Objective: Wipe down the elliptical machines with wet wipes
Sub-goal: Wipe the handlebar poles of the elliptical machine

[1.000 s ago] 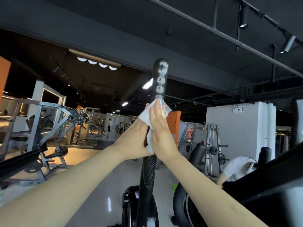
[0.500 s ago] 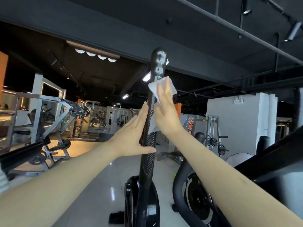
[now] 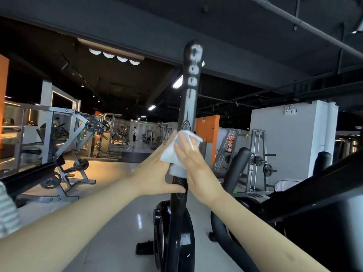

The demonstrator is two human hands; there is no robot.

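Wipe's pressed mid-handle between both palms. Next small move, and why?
Probably slide both palms up toward the tip. The wipe sits pressed between the left hand and right hand at mid-height of the handle, and the long stretch above it is uncovered.

Upright handlebar (image 3: 189, 99) stands centre, rising from the flywheel housing (image 3: 163, 232) on the floor (image 3: 110, 173). Left hand (image 3: 155, 173) lies flat against its left side and right hand (image 3: 198, 173) against its right, with the wipe (image 3: 169, 154) between the palms and the bar. Weight machine (image 3: 78, 130) stands behind on the left, second machine (image 3: 235, 169) to the right.
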